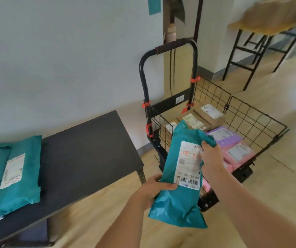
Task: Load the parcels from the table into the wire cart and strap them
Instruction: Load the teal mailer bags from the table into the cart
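Note:
A teal poly-bag parcel [177, 197] with a white shipping label hangs in the air over the near end of the wire cart [250, 120]. My left hand [154, 189] grips its lower left edge. My right hand [210, 156] grips its upper right edge. Inside the cart lie brown cardboard boxes [213, 115], a purple bag [227, 136] and a pink bag [240, 154]. Several more teal parcels [18, 176] rest on the dark table [82, 158] at the left.
The cart's black handle [170, 49] with red clips rises beside a grey wall and a beige pillar. A second table on black metal legs [250, 49] stands at the back right. The floor is light wood.

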`<state>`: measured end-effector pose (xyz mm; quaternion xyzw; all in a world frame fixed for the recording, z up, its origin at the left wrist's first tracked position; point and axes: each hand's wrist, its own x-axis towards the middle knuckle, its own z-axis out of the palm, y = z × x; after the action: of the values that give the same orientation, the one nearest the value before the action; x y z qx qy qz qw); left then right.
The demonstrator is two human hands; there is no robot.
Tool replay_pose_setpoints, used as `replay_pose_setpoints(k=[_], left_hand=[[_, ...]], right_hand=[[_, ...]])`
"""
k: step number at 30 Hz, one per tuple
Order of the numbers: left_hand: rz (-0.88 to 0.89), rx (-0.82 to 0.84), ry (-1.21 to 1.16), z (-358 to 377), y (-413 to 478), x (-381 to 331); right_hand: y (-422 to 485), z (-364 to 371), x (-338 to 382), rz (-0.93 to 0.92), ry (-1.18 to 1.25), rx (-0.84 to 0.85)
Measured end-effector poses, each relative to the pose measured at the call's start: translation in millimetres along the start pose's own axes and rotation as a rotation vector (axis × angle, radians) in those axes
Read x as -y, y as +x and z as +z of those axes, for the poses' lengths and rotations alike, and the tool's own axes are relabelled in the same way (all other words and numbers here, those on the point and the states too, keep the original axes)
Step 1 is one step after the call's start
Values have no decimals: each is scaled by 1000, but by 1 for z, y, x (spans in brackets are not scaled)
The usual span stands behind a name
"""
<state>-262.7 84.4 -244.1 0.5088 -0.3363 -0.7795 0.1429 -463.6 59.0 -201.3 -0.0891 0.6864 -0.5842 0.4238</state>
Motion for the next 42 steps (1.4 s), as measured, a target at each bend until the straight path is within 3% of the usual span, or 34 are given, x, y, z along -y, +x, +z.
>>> replay_pose_setpoints(k=[8,19,32,42], left_hand=[[125,-90,-54,85,63,-42],[249,-203,33,140,164,-122],[-12,-84,534,153,272,-170],[-278,39,672,151,308,-149]], right_hand=[[64,-93,35,-40,-3,-88],[149,-115,62,-121,-277,-81],[279,-128,105,-126,-581,-42],[342,-154,81,313,-775,315]])
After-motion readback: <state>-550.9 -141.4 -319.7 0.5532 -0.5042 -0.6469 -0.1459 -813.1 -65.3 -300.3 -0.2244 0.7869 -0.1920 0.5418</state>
